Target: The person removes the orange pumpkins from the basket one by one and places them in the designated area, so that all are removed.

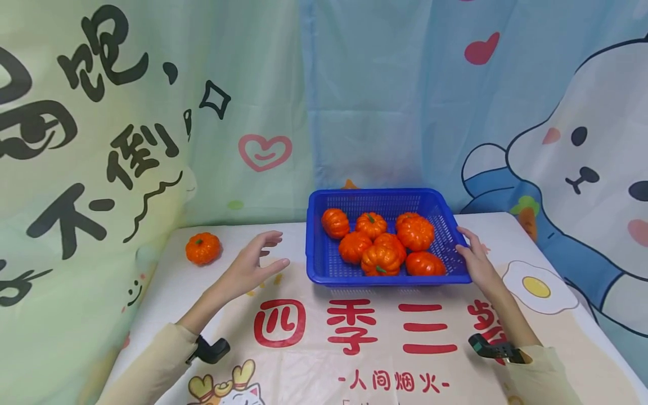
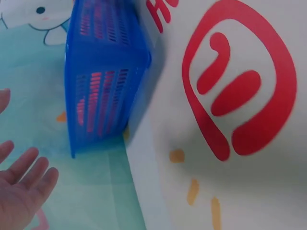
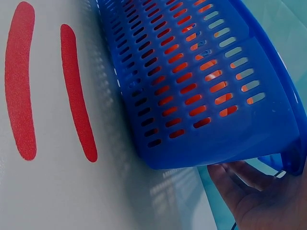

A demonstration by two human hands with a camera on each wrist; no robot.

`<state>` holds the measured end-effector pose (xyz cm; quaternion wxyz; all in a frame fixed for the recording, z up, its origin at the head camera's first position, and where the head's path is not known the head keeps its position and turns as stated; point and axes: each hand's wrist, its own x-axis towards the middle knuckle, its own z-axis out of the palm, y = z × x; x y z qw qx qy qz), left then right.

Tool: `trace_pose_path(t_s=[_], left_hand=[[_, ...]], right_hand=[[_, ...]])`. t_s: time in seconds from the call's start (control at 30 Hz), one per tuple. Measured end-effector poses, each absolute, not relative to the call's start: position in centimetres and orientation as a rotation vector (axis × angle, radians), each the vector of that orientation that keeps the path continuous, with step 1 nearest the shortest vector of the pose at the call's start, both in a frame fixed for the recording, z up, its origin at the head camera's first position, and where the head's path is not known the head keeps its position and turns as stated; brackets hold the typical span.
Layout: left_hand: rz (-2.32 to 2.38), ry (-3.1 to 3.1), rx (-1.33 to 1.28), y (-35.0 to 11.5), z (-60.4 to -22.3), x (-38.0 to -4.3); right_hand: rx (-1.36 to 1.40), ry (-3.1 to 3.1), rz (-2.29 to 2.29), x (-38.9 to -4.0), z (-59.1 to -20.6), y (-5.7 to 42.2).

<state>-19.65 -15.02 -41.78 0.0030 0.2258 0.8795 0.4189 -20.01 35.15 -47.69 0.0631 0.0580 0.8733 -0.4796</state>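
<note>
A blue plastic basket (image 1: 324,280) with slotted walls stands toward the back of the table and holds several small orange pumpkins (image 1: 381,259). At its right side my right hand (image 1: 478,261) grips the rim, and in the right wrist view its bent fingers (image 3: 230,179) lie against the basket's end wall. My left hand (image 1: 253,267) hovers left of the basket, apart from it, with fingers spread loosely and nothing in them. One more orange pumpkin (image 1: 203,248) with a green stem sits at the table's far left, beyond the left hand.
The white table (image 1: 298,382) has a printed cover with red characters, a cat and a fried egg. Behind it hangs a printed curtain (image 1: 364,140), close to the basket's back edge. Each wrist wears a black camera strap (image 1: 210,350).
</note>
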Motion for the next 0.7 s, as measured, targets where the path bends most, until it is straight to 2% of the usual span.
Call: trace_pose_path(t_s=[0.7], left_hand=[[1.223, 2.676, 0.838, -11.8, -41.0, -19.9]], right_hand=[[0.142, 2.664, -1.464, -19.9, -47.8, 35.2]])
